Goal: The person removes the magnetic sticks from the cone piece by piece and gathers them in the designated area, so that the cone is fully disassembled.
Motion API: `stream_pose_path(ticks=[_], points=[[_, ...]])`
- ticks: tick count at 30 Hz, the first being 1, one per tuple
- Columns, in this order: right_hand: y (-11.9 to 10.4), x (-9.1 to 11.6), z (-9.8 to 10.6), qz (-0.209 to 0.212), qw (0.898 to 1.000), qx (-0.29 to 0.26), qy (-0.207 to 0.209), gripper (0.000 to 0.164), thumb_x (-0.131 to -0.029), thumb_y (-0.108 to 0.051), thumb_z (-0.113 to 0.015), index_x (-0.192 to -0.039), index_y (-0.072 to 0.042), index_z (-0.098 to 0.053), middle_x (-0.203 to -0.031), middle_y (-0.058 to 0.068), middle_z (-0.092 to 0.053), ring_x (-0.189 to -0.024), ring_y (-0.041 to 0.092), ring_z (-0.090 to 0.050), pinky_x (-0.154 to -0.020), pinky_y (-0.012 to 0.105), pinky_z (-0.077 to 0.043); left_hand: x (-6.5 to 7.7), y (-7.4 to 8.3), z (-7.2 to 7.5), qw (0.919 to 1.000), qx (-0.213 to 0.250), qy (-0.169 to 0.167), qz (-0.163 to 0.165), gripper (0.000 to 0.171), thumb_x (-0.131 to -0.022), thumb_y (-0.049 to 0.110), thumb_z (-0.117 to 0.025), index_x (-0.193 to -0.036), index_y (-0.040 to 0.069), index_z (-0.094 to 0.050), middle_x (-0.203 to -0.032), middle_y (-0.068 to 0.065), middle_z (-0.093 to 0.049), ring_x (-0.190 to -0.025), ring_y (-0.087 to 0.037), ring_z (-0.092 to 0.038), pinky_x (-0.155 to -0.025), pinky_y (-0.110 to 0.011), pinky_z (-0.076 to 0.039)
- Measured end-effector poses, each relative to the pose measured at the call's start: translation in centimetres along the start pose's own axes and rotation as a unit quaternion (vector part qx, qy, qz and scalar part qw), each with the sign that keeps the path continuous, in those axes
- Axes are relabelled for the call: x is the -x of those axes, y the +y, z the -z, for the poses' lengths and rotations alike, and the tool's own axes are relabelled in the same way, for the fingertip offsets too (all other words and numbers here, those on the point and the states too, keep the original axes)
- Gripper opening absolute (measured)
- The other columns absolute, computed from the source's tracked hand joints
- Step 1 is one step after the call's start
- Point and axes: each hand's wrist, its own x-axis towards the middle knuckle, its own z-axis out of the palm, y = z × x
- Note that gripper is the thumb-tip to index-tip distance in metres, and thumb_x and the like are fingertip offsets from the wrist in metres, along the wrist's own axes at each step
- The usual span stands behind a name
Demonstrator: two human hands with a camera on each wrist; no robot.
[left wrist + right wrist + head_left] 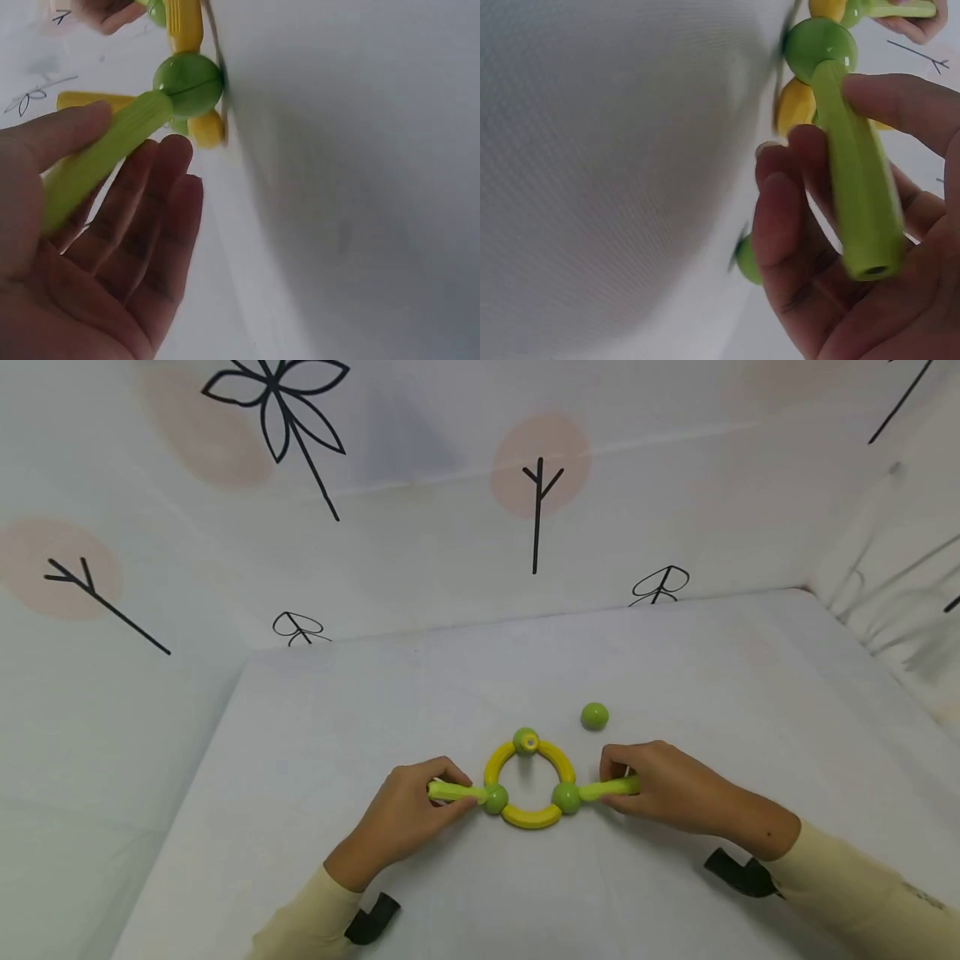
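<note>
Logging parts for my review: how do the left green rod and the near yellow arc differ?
The rod is straight and green, the arc curved and yellow. The left hand holds the rod, while the arc lies untouched. Both meet the same green ball.

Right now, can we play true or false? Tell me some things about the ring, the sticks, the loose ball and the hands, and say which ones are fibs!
1. The ring has three yellow curves. True.
2. The right hand holds a yellow curve. False: the right hand holds a green stick.
3. The left hand holds another green stick. True.
4. The loose ball lies inside the ring. False: the loose ball lies outside the ring, apart from it.
5. Each green stick meets a green ball on the ring. True.
</note>
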Motion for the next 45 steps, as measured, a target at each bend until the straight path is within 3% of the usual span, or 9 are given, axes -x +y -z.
stream_pose_path(ticks=[5, 9, 14, 20, 27, 36, 45], points=[[0.6, -0.2, -0.3, 0.002, 1.000, 0.002, -0.009, 0.019, -0.083, -0.023, -0.082, -0.087, -0.022, -0.063, -0.077, -0.013, -0.061, -0.069, 0.002, -0.050, -0.062, 0.020, -0.045, 0.4, -0.8, 0.3, 0.9980, -0.048, -0.011, 0.041, 0.015, -0.082, 0.022, -0.084, -0.091, 0.023, -0.073, -0.089, 0.011, -0.073, -0.076, -0.004, -0.061, -0.067, -0.021, -0.051], [1.0, -0.3, -0.5, 0.009, 1.000, 0.006, -0.009, 0.020, -0.082, -0.024, -0.083, -0.087, -0.023, -0.063, -0.078, -0.014, -0.059, -0.070, 0.002, -0.050, -0.063, 0.020, -0.045, 0.4, -1.1, 0.0, 0.9943, -0.085, -0.030, 0.056, 0.016, -0.081, 0.022, -0.084, -0.091, 0.022, -0.071, -0.087, 0.012, -0.072, -0.077, -0.003, -0.062, -0.068, -0.023, -0.051], [1.0, -0.5, -0.6, 0.022, 1.000, 0.019, -0.006, 0.021, -0.082, -0.021, -0.083, -0.088, -0.022, -0.063, -0.080, -0.014, -0.058, -0.073, 0.002, -0.049, -0.065, 0.021, -0.045, 0.1, -0.8, -0.3, 0.9906, -0.120, -0.044, 0.047, 0.018, -0.080, 0.020, -0.084, -0.092, 0.021, -0.071, -0.084, 0.011, -0.068, -0.076, -0.004, -0.057, -0.068, -0.023, -0.048], [1.0, -0.7, -1.0, 0.010, 1.000, 0.016, -0.023, 0.021, -0.082, -0.021, -0.083, -0.089, -0.022, -0.063, -0.082, -0.013, -0.057, -0.075, 0.002, -0.049, -0.067, 0.021, -0.046, 0.0, -0.6, -0.3, 0.9895, -0.127, -0.054, 0.042, 0.018, -0.081, 0.018, -0.084, -0.092, 0.020, -0.070, -0.084, 0.011, -0.067, -0.076, -0.003, -0.058, -0.068, -0.023, -0.048], [0.5, -1.0, -0.6, 0.008, 0.999, 0.040, -0.011, 0.022, -0.081, -0.026, -0.084, -0.091, -0.022, -0.065, -0.083, -0.014, -0.059, -0.077, 0.004, -0.051, -0.069, 0.022, -0.047, -0.2, -0.5, -0.1, 0.9877, -0.151, -0.034, 0.022, 0.023, -0.083, 0.031, -0.082, -0.100, 0.021, -0.071, -0.087, 0.011, -0.069, -0.078, -0.005, -0.060, -0.071, -0.025, -0.050], [-1.9, -2.8, 0.1, 0.036, 0.994, 0.032, 0.093, 0.024, -0.084, -0.020, -0.081, -0.104, -0.014, -0.068, -0.089, -0.008, -0.062, -0.084, 0.008, -0.056, -0.072, 0.027, -0.052, -3.2, 1.4, -0.1, 0.9920, -0.124, -0.006, 0.022, 0.030, -0.091, 0.032, -0.075, -0.117, 0.019, -0.069, -0.101, 0.003, -0.072, -0.091, -0.014, -0.066, -0.077, -0.032, -0.053], [-3.8, -4.7, -0.9, 0.121, 0.984, -0.013, 0.132, 0.043, -0.083, -0.016, -0.082, -0.123, -0.011, -0.065, -0.092, -0.003, -0.067, -0.083, 0.013, -0.060, -0.071, 0.031, -0.055, -6.2, 3.0, -1.2, 0.9920, -0.121, -0.034, 0.017, 0.035, -0.092, 0.032, -0.074, -0.123, 0.019, -0.067, -0.109, -0.001, -0.072, -0.096, -0.017, -0.067, -0.080, -0.035, -0.054]])
